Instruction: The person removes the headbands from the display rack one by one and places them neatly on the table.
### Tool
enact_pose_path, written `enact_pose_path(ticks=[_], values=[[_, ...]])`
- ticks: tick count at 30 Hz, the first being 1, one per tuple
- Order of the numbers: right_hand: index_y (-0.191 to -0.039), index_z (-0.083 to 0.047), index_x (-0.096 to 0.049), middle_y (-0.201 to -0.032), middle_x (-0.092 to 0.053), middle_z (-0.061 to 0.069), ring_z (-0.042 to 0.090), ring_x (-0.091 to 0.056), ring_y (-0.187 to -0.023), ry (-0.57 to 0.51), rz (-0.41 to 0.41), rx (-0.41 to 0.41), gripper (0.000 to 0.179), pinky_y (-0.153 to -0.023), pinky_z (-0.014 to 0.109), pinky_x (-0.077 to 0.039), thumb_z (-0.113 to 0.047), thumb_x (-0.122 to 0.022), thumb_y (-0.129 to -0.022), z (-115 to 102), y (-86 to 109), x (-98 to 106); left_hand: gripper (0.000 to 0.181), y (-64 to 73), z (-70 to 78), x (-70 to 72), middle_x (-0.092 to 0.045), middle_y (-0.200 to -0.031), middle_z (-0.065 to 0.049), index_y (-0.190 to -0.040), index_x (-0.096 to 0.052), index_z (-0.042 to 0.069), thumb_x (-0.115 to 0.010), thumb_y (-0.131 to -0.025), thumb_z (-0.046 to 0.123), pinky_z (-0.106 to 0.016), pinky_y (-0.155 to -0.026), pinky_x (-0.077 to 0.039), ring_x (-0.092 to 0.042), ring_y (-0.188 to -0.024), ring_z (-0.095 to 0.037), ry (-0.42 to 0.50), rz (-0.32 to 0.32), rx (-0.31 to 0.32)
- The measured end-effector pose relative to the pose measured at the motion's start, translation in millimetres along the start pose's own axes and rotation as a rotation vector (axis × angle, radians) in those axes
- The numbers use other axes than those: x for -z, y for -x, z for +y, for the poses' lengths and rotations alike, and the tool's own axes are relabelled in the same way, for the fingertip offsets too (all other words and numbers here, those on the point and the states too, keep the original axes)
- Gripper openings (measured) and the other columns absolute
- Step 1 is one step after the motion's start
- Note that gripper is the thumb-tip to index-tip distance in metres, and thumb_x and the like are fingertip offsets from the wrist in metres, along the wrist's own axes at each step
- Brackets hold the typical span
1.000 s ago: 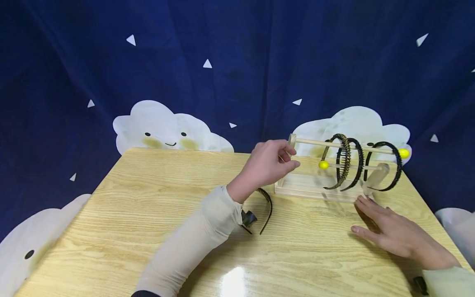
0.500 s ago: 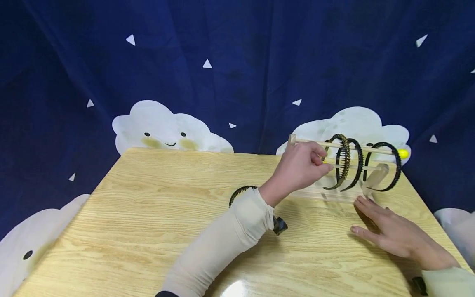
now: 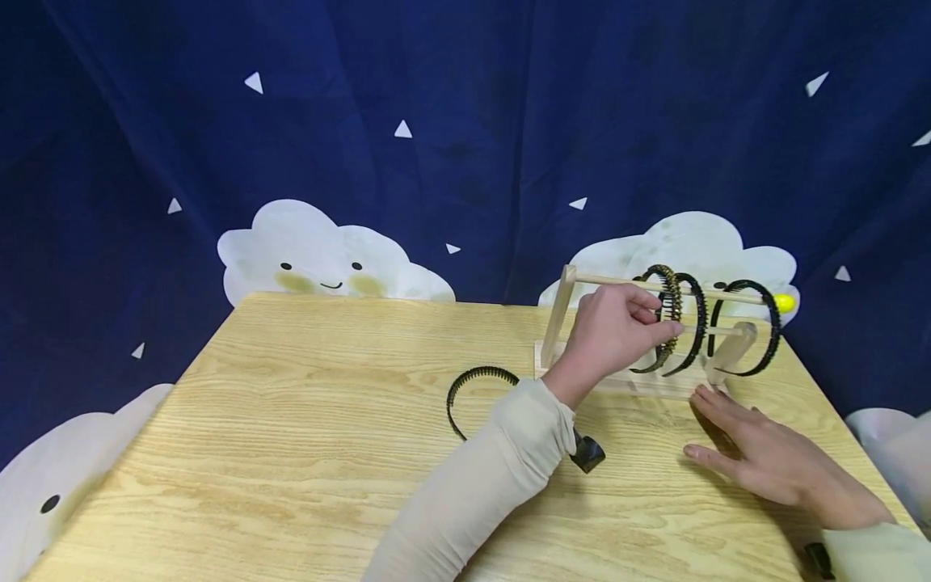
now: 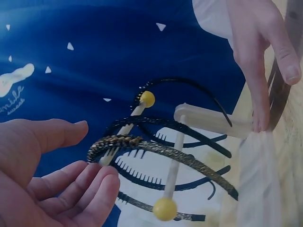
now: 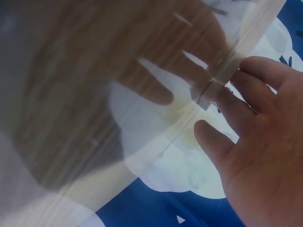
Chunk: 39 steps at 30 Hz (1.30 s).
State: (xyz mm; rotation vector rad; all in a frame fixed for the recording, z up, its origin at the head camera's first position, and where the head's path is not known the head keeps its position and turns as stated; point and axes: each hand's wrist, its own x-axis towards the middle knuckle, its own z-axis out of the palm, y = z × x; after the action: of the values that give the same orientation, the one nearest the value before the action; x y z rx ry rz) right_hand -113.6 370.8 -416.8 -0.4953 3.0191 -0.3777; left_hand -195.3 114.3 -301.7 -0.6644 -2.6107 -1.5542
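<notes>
A wooden rack [image 3: 558,315] with two rods stands at the back right, three toothed headbands hanging on it. At the left of the group is a gold-and-black headband [image 4: 184,163]; beside it hangs a black headband [image 3: 700,323]. Another black headband [image 3: 777,327] is nearest the yellow end ball. My left hand [image 3: 614,327] reaches in front of the rack. In the left wrist view its fingertips are right at the gold-and-black headband, with the thumb held apart. My right hand [image 3: 767,457] has its fingertips against the rack base's right end, fingers extended.
One more black toothed headband [image 3: 480,373] lies on the wooden table [image 3: 291,420], partly hidden by the left sleeve. Yellow balls cap the rods, one at the upper rod's right end [image 3: 783,303]. A dark blue curtain [image 3: 465,145] with clouds hangs behind.
My left hand has moved right from the rack's left post to the gold-and-black headband, uncovering the post and more of the headband on the table. My right hand has stayed in place.
</notes>
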Motion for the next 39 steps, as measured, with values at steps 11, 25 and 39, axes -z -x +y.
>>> enact_pose_path(ticks=[11,25,39], values=[[-0.152,0.000,-0.040,-0.159,-0.030,0.022,0.048,-0.036,-0.138,0.007,-0.009,0.003,0.084,-0.102,0.069,-0.032,-0.057,-0.063,-0.094,0.3,-0.8,0.3,0.043,-4.3,-4.9,-19.5,-0.069,-0.080,0.017,-0.109,-0.076,0.019,-0.088,-0.076,0.043,-0.008,-0.069,-0.043,-0.058,-0.075,0.006,-0.051,0.061,0.050],[-0.152,0.000,-0.041,-0.159,-0.031,0.021,0.046,-0.035,-0.139,-0.003,0.000,0.007,0.084,-0.103,0.068,-0.031,-0.057,-0.063,-0.094,-0.2,-0.7,-0.6,0.035,-6.1,-5.1,-27.7,-0.067,-0.077,0.019,-0.106,-0.077,0.020,-0.091,-0.075,0.030,-0.009,-0.067,-0.043,-0.056,-0.070,0.007,-0.021,0.058,0.078],[-0.152,0.000,-0.041,-0.159,-0.031,0.021,0.048,-0.036,-0.138,-0.001,0.005,0.006,0.085,-0.103,0.068,-0.032,-0.057,-0.064,-0.093,-0.4,-0.6,-0.8,0.034,-5.0,1.3,-23.0,-0.063,-0.073,0.019,-0.109,-0.077,0.020,-0.089,-0.078,0.027,-0.010,-0.068,-0.045,-0.057,-0.068,0.007,-0.004,0.042,0.085]])
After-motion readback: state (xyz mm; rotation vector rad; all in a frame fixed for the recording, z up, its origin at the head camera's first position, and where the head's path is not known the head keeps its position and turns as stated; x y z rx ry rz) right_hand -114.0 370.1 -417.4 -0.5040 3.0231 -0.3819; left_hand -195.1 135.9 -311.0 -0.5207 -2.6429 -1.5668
